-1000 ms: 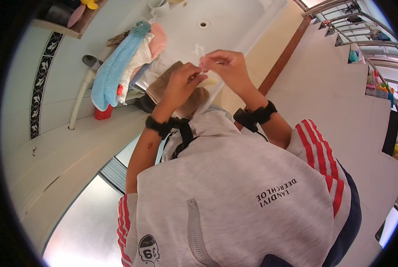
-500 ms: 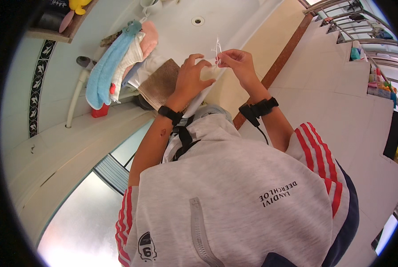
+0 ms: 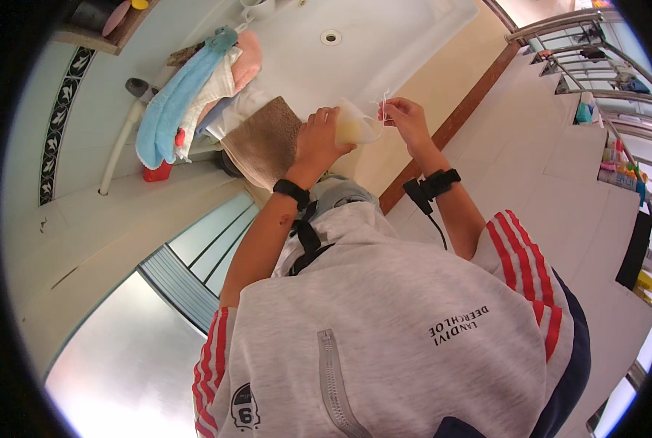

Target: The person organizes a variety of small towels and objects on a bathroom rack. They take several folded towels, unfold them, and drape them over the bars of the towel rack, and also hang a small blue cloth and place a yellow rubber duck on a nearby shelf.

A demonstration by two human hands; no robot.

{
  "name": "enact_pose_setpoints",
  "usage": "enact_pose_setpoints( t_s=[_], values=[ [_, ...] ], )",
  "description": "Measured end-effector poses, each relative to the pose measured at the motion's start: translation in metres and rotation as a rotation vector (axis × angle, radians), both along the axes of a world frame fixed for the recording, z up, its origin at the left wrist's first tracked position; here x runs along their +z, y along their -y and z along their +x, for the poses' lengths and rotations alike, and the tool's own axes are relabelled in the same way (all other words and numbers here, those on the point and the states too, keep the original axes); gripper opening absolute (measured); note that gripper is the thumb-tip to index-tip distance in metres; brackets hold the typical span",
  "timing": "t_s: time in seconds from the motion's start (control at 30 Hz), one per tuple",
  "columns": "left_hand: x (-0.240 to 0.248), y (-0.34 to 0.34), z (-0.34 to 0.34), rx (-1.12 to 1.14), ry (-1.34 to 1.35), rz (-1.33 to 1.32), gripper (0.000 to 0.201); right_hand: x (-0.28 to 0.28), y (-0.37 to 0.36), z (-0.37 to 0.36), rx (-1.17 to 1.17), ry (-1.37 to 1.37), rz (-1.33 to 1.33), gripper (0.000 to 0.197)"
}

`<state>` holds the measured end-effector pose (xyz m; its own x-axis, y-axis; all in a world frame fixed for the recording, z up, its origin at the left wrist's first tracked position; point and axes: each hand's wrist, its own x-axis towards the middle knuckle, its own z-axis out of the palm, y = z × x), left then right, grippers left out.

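Note:
Over the near edge of a white basin (image 3: 399, 66), my left hand (image 3: 315, 144) grips the side of a thin white, see-through pouch (image 3: 350, 125) with a pale yellow block inside. Some of its fingers are hidden behind the pouch. To the right, my right hand (image 3: 407, 121) pinches the white drawstring (image 3: 382, 109) that runs from the pouch, and loose string ends stick up above the fingertips. A brown towel (image 3: 266, 139) lies on the basin's left edge, right beside my left hand.
A blue towel (image 3: 176, 109) and white and pink cloths hang at the left by a pale pipe (image 3: 121, 146). A white mug (image 3: 258, 9) stands at the basin's far left, near the drain (image 3: 331, 37). Metal rails (image 3: 559, 36) with bottles line the right side.
My left hand has closed on the pouch, which now shows with its yellow content between my hands. My right hand has shifted slightly right and down, still pinching the string.

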<state>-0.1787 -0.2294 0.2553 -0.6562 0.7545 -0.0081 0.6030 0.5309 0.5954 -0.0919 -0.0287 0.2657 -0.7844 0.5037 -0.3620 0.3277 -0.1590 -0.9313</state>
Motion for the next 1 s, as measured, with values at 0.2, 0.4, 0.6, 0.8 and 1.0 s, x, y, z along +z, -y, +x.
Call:
enact_pose_setpoints(
  t_s=[0.2,0.4,0.6,0.8,1.0],
  values=[
    [-0.009,0.007,-0.004,0.035,0.063,0.052,0.074,-0.011,0.005,0.000,-0.049,0.054,-0.084,0.020],
    [-0.010,0.006,-0.011,0.007,0.104,0.038,0.075,0.022,0.023,-0.023,-0.028,-0.208,-0.179,0.020],
    [-0.003,0.001,-0.024,0.249,0.250,0.185,0.066,0.070,0.057,-0.075,0.177,-0.398,-0.144,0.017],
    [0.022,0.007,-0.061,0.342,0.181,0.196,0.049,0.109,0.087,-0.118,0.336,-0.447,-0.125,0.018],
    [0.063,0.022,-0.098,0.312,0.001,0.089,0.043,0.140,0.093,-0.137,0.341,-0.529,0.393,0.012]
  ],
)
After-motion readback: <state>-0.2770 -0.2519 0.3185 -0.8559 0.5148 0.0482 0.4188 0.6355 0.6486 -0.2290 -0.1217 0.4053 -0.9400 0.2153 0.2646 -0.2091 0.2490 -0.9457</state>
